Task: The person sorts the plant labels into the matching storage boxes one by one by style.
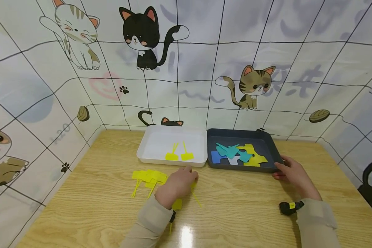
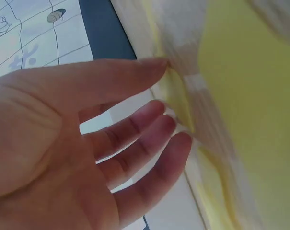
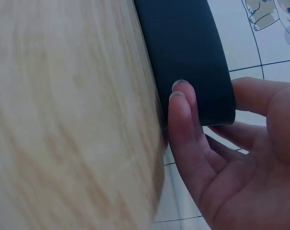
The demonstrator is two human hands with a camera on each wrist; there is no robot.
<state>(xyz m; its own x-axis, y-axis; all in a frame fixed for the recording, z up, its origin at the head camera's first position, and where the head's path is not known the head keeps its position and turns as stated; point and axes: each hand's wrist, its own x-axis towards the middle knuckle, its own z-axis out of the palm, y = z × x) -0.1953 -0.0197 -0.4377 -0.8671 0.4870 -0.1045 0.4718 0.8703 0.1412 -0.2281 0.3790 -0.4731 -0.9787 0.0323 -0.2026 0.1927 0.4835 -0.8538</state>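
Nearest are two beige sleeves (image 1: 150, 220) reaching in over a wooden table (image 1: 235, 210), the white tray ahead between them; a small black device (image 1: 286, 208) sits at the right wrist, and one loose yellow tag (image 1: 177, 204) shows beside the left wrist, well in front of the white tray.

The left hand (image 1: 180, 181) is low over the table just in front of the white tray, fingers bent, at a long-stemmed tag (image 1: 196, 197), also yellow; whether it pinches that tag I cannot tell; to its left, near the white tray's front, lies an overlapping pile of yellow tags (image 1: 148, 176), thin stems towards the person.

To the right of the white tray, the right hand (image 1: 296, 174) grips the near right corner of a dark tray (image 1: 241, 168), thumb on the rim, fingers along the outer wall.

The white tray (image 1: 161, 137) holds two yellow tags (image 1: 187, 156), stems pointing away; the dark tray, just beside it, holds teal pieces (image 1: 232, 151), yellow pieces (image 1: 255, 160), a blue piece (image 1: 216, 157) and a pale piece (image 1: 234, 160); behind the white tray rises a white cloth (image 1: 201, 58) printed with cartoon cats.
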